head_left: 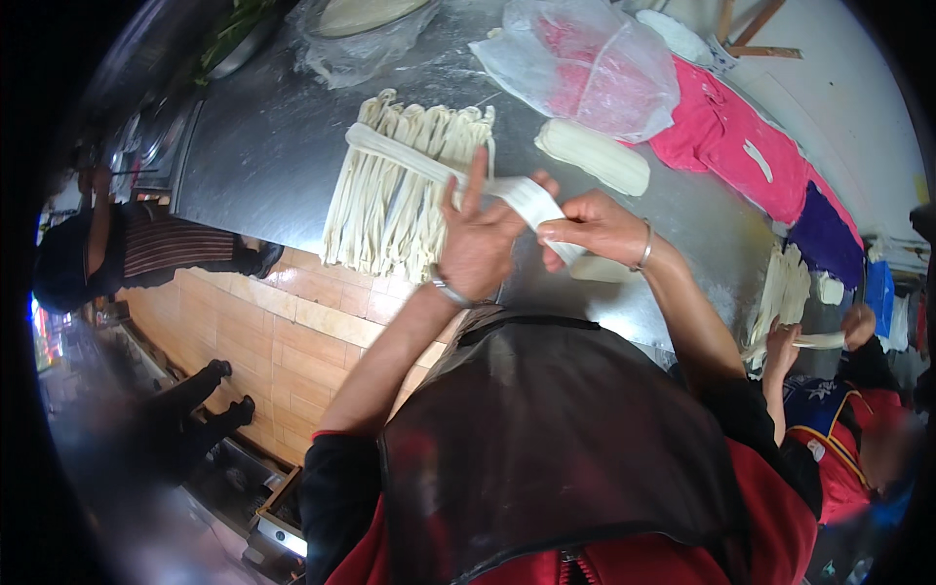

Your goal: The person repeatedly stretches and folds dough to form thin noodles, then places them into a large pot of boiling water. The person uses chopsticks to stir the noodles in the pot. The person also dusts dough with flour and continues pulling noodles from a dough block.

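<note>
A long pale dough strip stretches between my hands, its far-left length blurred over a row of dough strands lying side by side on the steel table. My right hand pinches the strip near its lower right end, thumb on top. My left hand supports the strip partway along; two digits are spread upward while the other fingertips show beyond the strip. A flat oblong dough slab lies to the right of the hands. Another pale dough piece is partly hidden below my right hand.
Clear plastic sheeting and a pink cloth cover the right back. A plastic-wrapped round container stands at the back. A co-worker handles dough at far right. Another person stands beyond the left table edge.
</note>
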A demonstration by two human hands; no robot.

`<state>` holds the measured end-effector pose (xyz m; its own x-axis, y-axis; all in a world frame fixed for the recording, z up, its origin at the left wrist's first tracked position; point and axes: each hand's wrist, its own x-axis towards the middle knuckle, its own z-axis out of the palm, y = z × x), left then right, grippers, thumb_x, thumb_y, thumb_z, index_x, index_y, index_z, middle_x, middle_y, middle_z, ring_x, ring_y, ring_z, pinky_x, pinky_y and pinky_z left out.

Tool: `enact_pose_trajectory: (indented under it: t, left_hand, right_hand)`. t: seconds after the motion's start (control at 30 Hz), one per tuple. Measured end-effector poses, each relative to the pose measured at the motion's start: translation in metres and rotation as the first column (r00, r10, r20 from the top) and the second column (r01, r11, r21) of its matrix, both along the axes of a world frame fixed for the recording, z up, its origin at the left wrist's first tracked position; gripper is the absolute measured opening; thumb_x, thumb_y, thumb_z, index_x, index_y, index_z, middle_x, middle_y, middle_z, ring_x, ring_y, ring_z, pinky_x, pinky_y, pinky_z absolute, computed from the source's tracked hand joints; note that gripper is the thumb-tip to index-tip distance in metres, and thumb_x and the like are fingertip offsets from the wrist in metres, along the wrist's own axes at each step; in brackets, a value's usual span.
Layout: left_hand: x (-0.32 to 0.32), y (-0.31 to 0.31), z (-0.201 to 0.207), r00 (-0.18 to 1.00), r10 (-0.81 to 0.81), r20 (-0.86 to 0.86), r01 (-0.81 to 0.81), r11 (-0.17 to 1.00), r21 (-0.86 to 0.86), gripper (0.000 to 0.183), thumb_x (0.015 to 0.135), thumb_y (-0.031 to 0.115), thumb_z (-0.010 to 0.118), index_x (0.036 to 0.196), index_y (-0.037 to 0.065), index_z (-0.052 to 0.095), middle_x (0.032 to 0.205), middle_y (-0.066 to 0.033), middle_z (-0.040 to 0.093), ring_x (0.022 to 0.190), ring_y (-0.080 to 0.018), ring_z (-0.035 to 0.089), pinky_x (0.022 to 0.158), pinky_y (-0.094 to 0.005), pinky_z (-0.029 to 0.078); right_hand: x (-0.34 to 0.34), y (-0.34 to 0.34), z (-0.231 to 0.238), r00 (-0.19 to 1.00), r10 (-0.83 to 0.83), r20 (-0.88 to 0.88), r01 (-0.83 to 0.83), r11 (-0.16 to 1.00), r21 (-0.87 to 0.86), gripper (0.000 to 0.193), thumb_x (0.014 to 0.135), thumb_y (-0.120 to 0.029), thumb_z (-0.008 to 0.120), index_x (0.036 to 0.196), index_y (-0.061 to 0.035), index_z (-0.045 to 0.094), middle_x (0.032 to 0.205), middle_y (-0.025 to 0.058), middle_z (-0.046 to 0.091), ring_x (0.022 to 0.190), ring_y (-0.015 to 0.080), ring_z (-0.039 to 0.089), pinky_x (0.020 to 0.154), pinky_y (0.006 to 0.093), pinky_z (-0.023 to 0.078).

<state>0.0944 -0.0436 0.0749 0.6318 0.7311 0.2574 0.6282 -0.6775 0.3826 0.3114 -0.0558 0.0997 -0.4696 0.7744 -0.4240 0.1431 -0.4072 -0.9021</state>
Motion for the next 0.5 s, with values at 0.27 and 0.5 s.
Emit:
enact_pose_trajectory:
  t: [0.27,0.5]
  left_hand:
    - [-0.062,0.062,0.1,0.963,-0.126,-0.239,0.244,0.788,0.566,0.029,0.07,0.021,0.068,0.098,0.027,0.071,0.122,0.0104,0.059,0.139,-0.0223,0.028,0.111,-0.0535,0.02]
    - [-0.043,0.104,0.157,0.893,-0.37,0.256,0.125,0.749,0.65,0.044,0.077,0.019,0.068,0.12,0.016,0.06,0.136,-0.0037,0.05,0.134,-0.0295,0.035,0.107,-0.0439,0.035]
  right_hand:
    - [-0.067,0.061,0.024,0.999,-0.036,-0.019,0.032,0.422,0.906,0.025,0.078,-0.027,0.074,0.089,-0.0047,0.072,0.113,0.0137,0.063,0.109,0.0265,0.058,0.092,0.0331,0.045]
    - [-0.088,0.09,-0.006,0.935,0.25,-0.25,-0.139,0.91,0.392,0.025,0.083,-0.027,0.07,0.095,-0.0047,0.073,0.101,0.0083,0.07,0.099,0.0174,0.064,0.089,0.0275,0.047]
